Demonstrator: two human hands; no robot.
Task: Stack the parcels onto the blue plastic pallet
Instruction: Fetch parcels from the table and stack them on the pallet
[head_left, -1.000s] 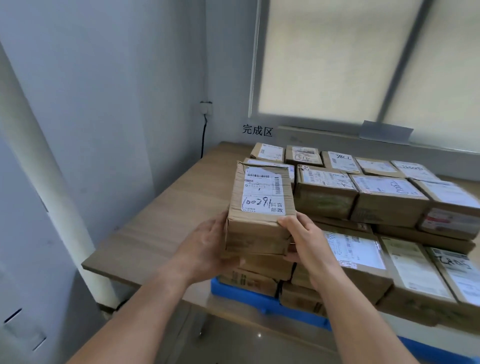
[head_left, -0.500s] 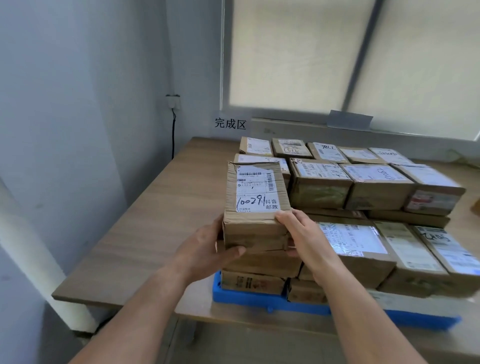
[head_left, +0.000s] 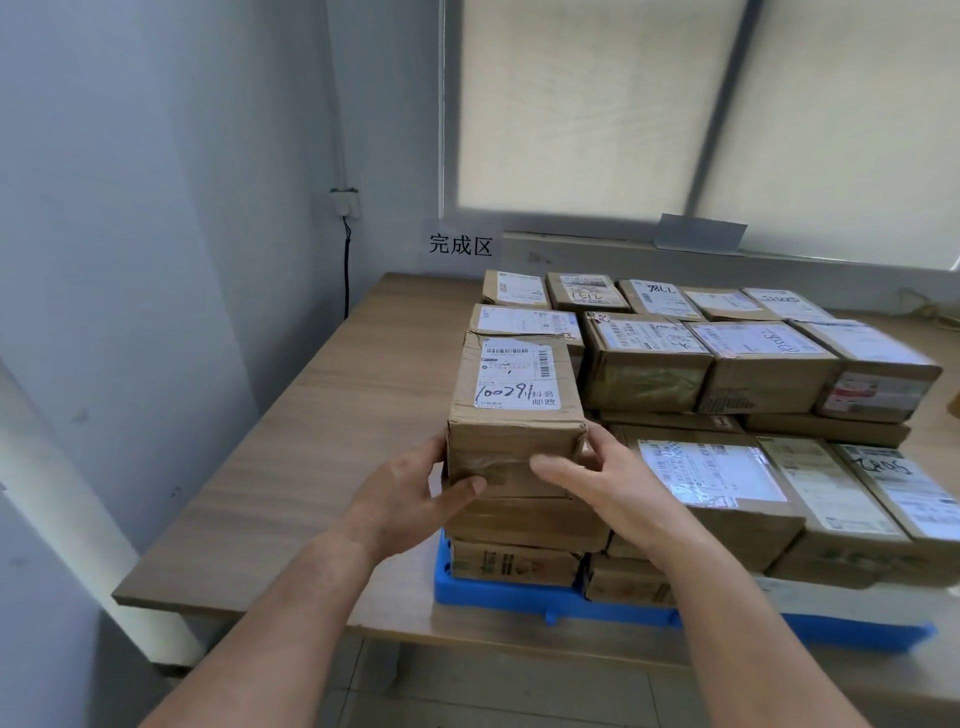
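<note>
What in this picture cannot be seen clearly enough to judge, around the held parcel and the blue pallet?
All in the head view.
Left hand: its fingers are hidden behind the held parcel.
Right hand: blurred, so grip or mere touch is unclear.
Label small print: too small to read.
Blue pallet: top and far side covered by the stacked parcels.
Rightmost parcel: cut off by the right edge.
</note>
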